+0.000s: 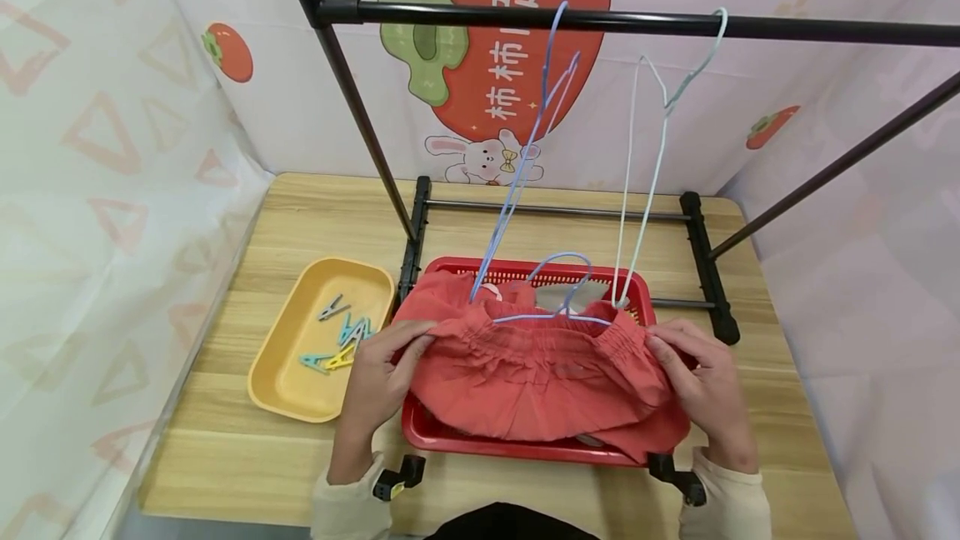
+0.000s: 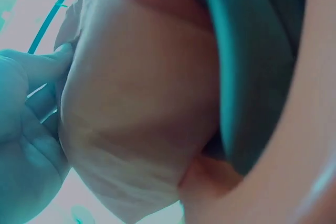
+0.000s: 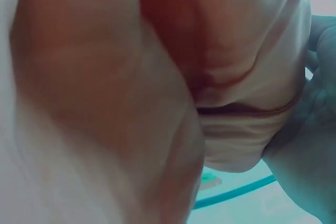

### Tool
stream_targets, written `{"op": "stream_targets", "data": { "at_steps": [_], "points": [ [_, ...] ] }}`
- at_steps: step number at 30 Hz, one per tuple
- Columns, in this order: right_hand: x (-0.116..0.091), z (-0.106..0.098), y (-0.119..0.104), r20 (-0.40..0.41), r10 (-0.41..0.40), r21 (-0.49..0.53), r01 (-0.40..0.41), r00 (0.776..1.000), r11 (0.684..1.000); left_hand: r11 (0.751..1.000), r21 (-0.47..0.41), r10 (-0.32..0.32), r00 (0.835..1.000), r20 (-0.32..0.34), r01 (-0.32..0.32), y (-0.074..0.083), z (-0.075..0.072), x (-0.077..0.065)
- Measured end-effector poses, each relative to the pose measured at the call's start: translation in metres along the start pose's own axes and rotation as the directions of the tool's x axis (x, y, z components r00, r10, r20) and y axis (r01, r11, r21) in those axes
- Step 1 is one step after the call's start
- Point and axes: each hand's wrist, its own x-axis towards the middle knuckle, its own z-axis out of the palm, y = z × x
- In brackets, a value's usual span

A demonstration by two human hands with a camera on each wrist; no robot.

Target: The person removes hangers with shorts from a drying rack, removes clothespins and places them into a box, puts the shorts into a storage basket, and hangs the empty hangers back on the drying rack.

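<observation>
A red garment with a gathered elastic waistband [image 1: 517, 348] is stretched sideways over the red basket [image 1: 525, 446]. At the left end of the waistband my left hand [image 1: 378, 373] pinches the fabric between thumb and fingers. My right hand [image 1: 705, 382] pinches the other end the same way. A blue hanger [image 1: 566, 313] sits at the waistband opening, hook upward, its lower part hidden by the cloth. In the left wrist view the left hand [image 2: 31, 108] holds the cloth's edge. The right wrist view shows the right hand [image 3: 310, 114] against the folds.
A black clothes rack [image 1: 637, 21] spans above, with a blue hanger [image 1: 517, 182] and a pale green hanger [image 1: 660, 148] hooked on its rod. To the left, a yellow tray [image 1: 288, 357] holds several clothespins [image 1: 352, 332]. More red and grey cloth [image 1: 551, 297] lies in the basket.
</observation>
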Motion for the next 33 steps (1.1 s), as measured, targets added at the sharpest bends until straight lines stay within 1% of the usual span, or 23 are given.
{"op": "stream_targets", "data": {
  "at_steps": [4, 6, 11, 14, 18, 21, 23, 25, 26, 29, 33],
  "points": [
    [-0.001, -0.007, 0.004, -0.059, -0.016, 0.018, 0.017, 0.998, 1.0, 0.999, -0.042, -0.004, 0.999, -0.04, 0.002, -0.005, -0.007, -0.001],
    [-0.001, -0.009, 0.005, -0.075, -0.014, 0.017, 0.015, 0.997, 1.0, 0.998, -0.063, -0.013, 0.998, -0.066, 0.009, -0.007, -0.01, -0.003],
    [-0.003, -0.009, 0.008, -0.098, -0.016, 0.022, 0.018, 0.995, 1.0, 0.991, -0.12, -0.071, 0.99, -0.123, 0.056, -0.012, -0.017, -0.011],
    [-0.004, -0.01, 0.009, -0.13, -0.03, 0.05, 0.036, 0.991, 0.998, 0.989, -0.126, -0.094, 0.985, -0.144, 0.076, -0.014, -0.021, -0.015],
    [-0.004, -0.011, 0.01, -0.156, -0.048, 0.116, 0.066, 0.987, 0.991, 0.986, -0.135, -0.119, 0.98, -0.16, 0.097, -0.017, -0.024, -0.019],
    [-0.004, -0.012, 0.009, -0.165, -0.054, 0.13, 0.076, 0.985, 0.989, 0.984, -0.154, -0.123, 0.975, -0.184, 0.095, -0.019, -0.024, -0.021],
    [-0.003, -0.012, 0.009, -0.173, -0.053, 0.116, 0.074, 0.983, 0.991, 0.983, -0.159, -0.128, 0.968, -0.215, 0.095, -0.02, -0.024, -0.022],
    [-0.003, -0.012, 0.008, -0.181, -0.05, 0.107, 0.071, 0.982, 0.992, 0.983, -0.16, -0.134, 0.957, -0.258, 0.095, -0.021, -0.024, -0.022],
    [-0.003, -0.012, 0.008, -0.184, -0.051, 0.104, 0.071, 0.982, 0.992, 0.981, -0.164, -0.148, 0.95, -0.274, 0.106, -0.022, -0.025, -0.022],
    [-0.003, -0.012, 0.007, -0.194, -0.042, 0.097, 0.062, 0.98, 0.993, 0.977, -0.169, -0.176, 0.933, -0.313, 0.128, -0.021, -0.025, -0.021],
    [-0.003, -0.011, 0.007, -0.215, -0.025, 0.083, 0.043, 0.976, 0.996, 0.975, -0.165, -0.197, 0.917, -0.348, 0.147, -0.02, -0.024, -0.021]
  ]
}}
